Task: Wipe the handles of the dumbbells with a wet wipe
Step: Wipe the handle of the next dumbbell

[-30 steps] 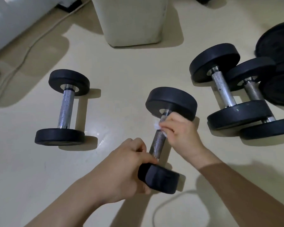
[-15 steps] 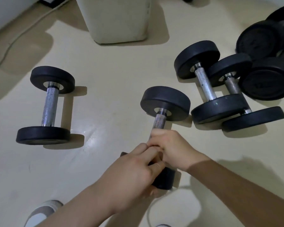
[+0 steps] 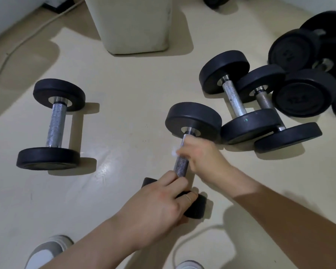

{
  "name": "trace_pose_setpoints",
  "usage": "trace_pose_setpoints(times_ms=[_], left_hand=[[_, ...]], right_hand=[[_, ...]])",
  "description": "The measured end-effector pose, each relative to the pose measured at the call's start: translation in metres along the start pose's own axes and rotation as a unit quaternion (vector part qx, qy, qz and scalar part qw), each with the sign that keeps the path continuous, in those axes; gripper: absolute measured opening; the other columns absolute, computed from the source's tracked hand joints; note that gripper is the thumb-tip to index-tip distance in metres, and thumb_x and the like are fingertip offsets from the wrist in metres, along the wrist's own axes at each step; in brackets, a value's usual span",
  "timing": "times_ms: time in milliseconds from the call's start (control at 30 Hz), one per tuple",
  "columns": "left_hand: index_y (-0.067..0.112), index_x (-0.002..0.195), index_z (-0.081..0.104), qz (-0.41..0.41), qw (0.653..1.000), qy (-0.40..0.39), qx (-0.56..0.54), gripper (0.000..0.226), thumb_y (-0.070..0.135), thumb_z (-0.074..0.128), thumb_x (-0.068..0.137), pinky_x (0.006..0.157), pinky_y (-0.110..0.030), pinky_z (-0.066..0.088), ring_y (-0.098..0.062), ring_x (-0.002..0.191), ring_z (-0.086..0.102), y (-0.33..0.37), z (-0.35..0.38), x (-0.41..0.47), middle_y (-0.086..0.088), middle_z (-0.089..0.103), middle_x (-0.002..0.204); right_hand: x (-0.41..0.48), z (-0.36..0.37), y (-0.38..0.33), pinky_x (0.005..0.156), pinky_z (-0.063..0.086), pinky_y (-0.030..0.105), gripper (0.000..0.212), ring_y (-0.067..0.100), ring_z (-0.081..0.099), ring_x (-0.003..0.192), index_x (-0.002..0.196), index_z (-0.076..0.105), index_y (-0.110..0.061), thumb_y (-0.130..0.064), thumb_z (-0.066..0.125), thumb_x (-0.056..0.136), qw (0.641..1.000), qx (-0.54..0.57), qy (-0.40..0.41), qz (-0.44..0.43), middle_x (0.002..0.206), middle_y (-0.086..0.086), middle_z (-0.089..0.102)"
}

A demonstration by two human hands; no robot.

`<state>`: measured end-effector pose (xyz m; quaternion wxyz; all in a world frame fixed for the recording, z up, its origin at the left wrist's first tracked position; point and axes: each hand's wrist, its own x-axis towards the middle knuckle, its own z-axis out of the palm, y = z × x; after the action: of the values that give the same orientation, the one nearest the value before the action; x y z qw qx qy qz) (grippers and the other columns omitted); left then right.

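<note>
A black dumbbell (image 3: 193, 118) with a knurled metal handle (image 3: 181, 167) lies on the floor in the middle. My left hand (image 3: 159, 208) grips its near weight (image 3: 195, 207) from above. My right hand (image 3: 202, 158) is curled round the upper part of the handle, and a small white wet wipe (image 3: 174, 153) shows at its fingertips, blurred. Another dumbbell (image 3: 55, 125) lies apart at the left.
Two more dumbbells (image 3: 235, 98) lie side by side at the right, with several other black weights (image 3: 303, 94) behind them. A cream block (image 3: 132, 24) stands at the back. A cable (image 3: 23, 41) runs along the floor at the far left. My shoes (image 3: 47, 251) show at the bottom edge.
My right hand slid down the handle to the near weight, then back up toward the far weight. My left hand stayed on the near weight.
</note>
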<state>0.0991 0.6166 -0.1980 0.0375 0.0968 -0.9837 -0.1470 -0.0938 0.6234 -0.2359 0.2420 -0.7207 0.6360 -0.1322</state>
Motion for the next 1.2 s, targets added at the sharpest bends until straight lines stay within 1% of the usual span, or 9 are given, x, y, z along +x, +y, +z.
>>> trace_pose_setpoints(times_ms=[100, 234, 401, 501, 668, 768, 968, 1102, 1202], left_hand=[[0.018, 0.119, 0.062, -0.009, 1.000, -0.009, -0.024, 0.046, 0.033, 0.068, 0.076, 0.071, -0.023, 0.041, -0.019, 0.088, 0.045, -0.005, -0.002, -0.002, 0.001, 0.057, 0.100], [0.019, 0.127, 0.053, -0.031, 0.998, -0.039, -0.046, 0.058, 0.041, 0.067, 0.075, 0.061, -0.035, 0.051, -0.021, 0.086, 0.047, -0.014, -0.009, -0.008, 0.001, 0.052, 0.101], [0.028, 0.119, 0.059, -0.067, 0.994, -0.046, -0.069, 0.054, 0.049, 0.065, 0.070, 0.061, -0.027, 0.048, -0.013, 0.085, 0.042, -0.029, -0.020, -0.018, 0.007, 0.047, 0.096], [0.027, 0.121, 0.060, -0.081, 0.991, -0.031, -0.102, 0.051, 0.047, 0.064, 0.074, 0.065, -0.024, 0.047, -0.011, 0.087, 0.043, -0.036, -0.020, -0.026, 0.008, 0.048, 0.097], [0.032, 0.117, 0.065, -0.150, 0.971, 0.026, -0.183, 0.036, 0.050, 0.053, 0.088, 0.068, -0.029, 0.049, -0.008, 0.086, 0.046, -0.039, -0.020, -0.032, 0.013, 0.049, 0.091], [0.038, 0.111, 0.068, -0.181, 0.962, 0.042, -0.200, 0.030, 0.050, 0.049, 0.091, 0.070, -0.024, 0.046, -0.003, 0.085, 0.045, -0.040, -0.018, -0.030, 0.017, 0.048, 0.087], [0.040, 0.103, 0.070, -0.214, 0.953, 0.003, -0.217, 0.038, 0.060, 0.043, 0.085, 0.073, -0.029, 0.047, -0.004, 0.085, 0.049, -0.046, -0.028, -0.024, 0.016, 0.051, 0.082], [0.038, 0.093, 0.072, -0.237, 0.949, -0.013, -0.207, 0.045, 0.068, 0.042, 0.079, 0.071, -0.028, 0.046, -0.004, 0.084, 0.052, -0.051, -0.027, -0.016, 0.011, 0.055, 0.079], [0.032, 0.083, 0.072, -0.250, 0.946, -0.011, -0.207, 0.037, 0.063, 0.051, 0.077, 0.068, -0.030, 0.045, -0.005, 0.078, 0.052, -0.055, -0.025, -0.015, 0.010, 0.054, 0.076]], right_hand=[[-0.013, -0.002, -0.011, 0.072, 0.048, 0.034, 0.023, 0.032, 0.058, 0.082, 0.095, 0.070, -0.005, 0.006, 0.056, 0.081, 0.995, -0.015, -0.100, -0.023, 0.091, 0.015, 0.061], [0.016, 0.000, 0.008, 0.066, 0.042, 0.018, 0.014, 0.014, 0.052, 0.070, 0.085, 0.074, -0.006, -0.004, 0.061, 0.081, 0.988, 0.051, 0.128, 0.070, 0.077, 0.007, 0.054], [0.000, 0.010, -0.019, 0.056, 0.039, 0.024, 0.017, 0.015, 0.050, 0.064, 0.078, 0.071, -0.013, -0.011, 0.054, 0.079, 0.998, 0.043, -0.040, -0.025, 0.075, -0.005, 0.041], [0.033, 0.005, 0.000, 0.067, 0.046, 0.023, 0.016, 0.030, 0.059, 0.072, 0.083, 0.072, -0.012, 0.001, 0.066, 0.076, 0.992, 0.000, 0.110, 0.067, 0.081, 0.006, 0.049], [0.014, 0.012, -0.032, 0.053, 0.043, 0.032, 0.009, 0.025, 0.053, 0.062, 0.075, 0.070, -0.012, -0.005, 0.064, 0.076, 0.992, 0.008, -0.123, -0.041, 0.074, -0.001, 0.043], [0.048, 0.002, -0.010, 0.048, 0.045, 0.030, 0.019, 0.028, 0.054, 0.056, 0.067, 0.068, -0.012, 0.006, 0.073, 0.064, 0.997, -0.040, 0.055, 0.048, 0.071, -0.001, 0.041], [0.014, 0.009, -0.038, 0.063, 0.040, 0.031, 0.013, 0.018, 0.047, 0.074, 0.081, 0.069, -0.009, -0.003, 0.057, 0.084, 0.995, 0.035, -0.082, -0.033, 0.083, 0.004, 0.051], [0.038, 0.015, -0.004, 0.075, 0.046, 0.034, 0.029, 0.029, 0.052, 0.087, 0.093, 0.070, -0.005, 0.014, 0.056, 0.076, 0.991, 0.018, 0.105, 0.077, 0.093, 0.011, 0.055], [0.015, 0.031, -0.030, 0.063, 0.042, 0.026, 0.027, 0.021, 0.050, 0.078, 0.084, 0.071, -0.013, 0.005, 0.057, 0.070, 0.998, 0.016, 0.021, -0.048, 0.083, 0.002, 0.050]])
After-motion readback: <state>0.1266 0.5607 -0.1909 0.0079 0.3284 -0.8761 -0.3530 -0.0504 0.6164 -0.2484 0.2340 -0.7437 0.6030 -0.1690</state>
